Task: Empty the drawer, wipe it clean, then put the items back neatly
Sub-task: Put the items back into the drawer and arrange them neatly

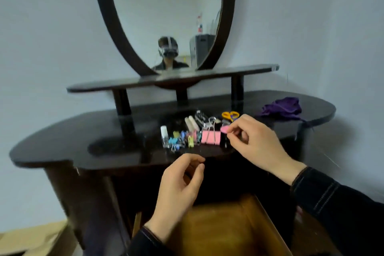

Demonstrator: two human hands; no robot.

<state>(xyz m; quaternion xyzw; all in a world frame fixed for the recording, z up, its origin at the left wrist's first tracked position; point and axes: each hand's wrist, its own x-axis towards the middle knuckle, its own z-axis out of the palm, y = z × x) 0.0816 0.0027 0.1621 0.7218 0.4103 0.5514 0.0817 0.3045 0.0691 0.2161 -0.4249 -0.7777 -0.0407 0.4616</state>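
My right hand (254,143) hovers over the near edge of the glossy dark bench (83,143), its grip pinching a small rounded pink piece (224,129), matte and smooth, just right of the big pink binder clip (211,137); my left hand (178,191) hangs lower, in front of the bench edge, thumb and forefinger curled close together, though I cannot tell whether anything sits between them; the emptied things lie in a cluster on the bench: a small clear bottle with a white cap (164,136) at the left, a tangle of little coloured clips (180,140) with wire handles, pale stick-shaped pieces (191,123) beyond, and yellow-handled scissors (229,114) at the far right; a crumpled purple cloth (280,108) rests well apart, far right; the wooden drawer (224,228), brown and blurred, stands pulled out below my hands; an oval dark-framed mirror (104,16) rises behind.
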